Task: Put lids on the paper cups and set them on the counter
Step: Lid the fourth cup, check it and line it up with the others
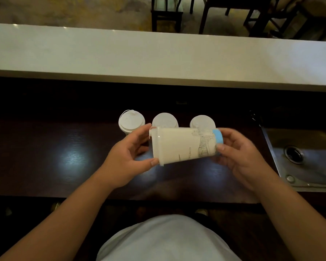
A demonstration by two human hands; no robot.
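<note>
Lidded cup lies sideways, gripped end-to-end between both hands' fingers.

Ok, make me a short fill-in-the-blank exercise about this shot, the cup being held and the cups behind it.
1. Both hands hold one paper cup lying on its ____.
2. The left hand is at the end of the cup that carries the ____.
3. Behind it, ____ lidded cups stand in a row on the dark worktop.
4. A metal ____ is set into the worktop at the person's right.

Missing words: side; lid; three; sink
</note>
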